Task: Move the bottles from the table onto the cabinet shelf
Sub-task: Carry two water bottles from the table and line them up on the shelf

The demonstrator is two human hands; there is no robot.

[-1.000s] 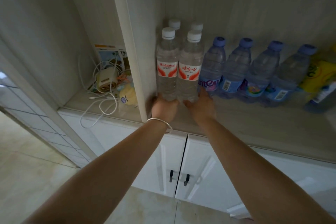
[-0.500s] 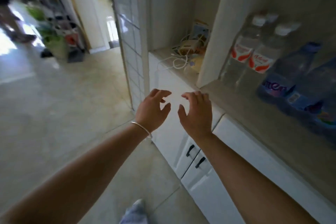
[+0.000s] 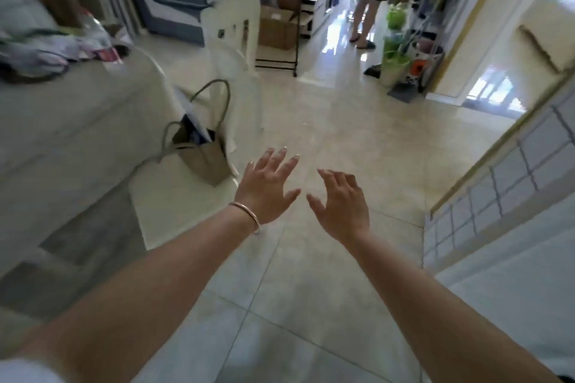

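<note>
We look across a pale tiled floor (image 3: 326, 134) that fills the middle and runs to the far end of the room; on the left stands a table (image 3: 62, 134) under a light cloth, with crumpled clothes and a blurred clear bottle (image 3: 96, 33) at its far end; a white chair (image 3: 231, 37) stands just beyond it; a tan bag (image 3: 205, 158) sits on a seat beside the table; at the far end a person's legs (image 3: 362, 22) stand near a plant; the cabinet is out of sight; our left hand (image 3: 264, 188), a bangle (image 3: 247, 216) on its wrist, has its fingers spread wide and holds nothing; our right hand (image 3: 340, 204) has its fingers apart, lightly bent, touching nothing.
</note>
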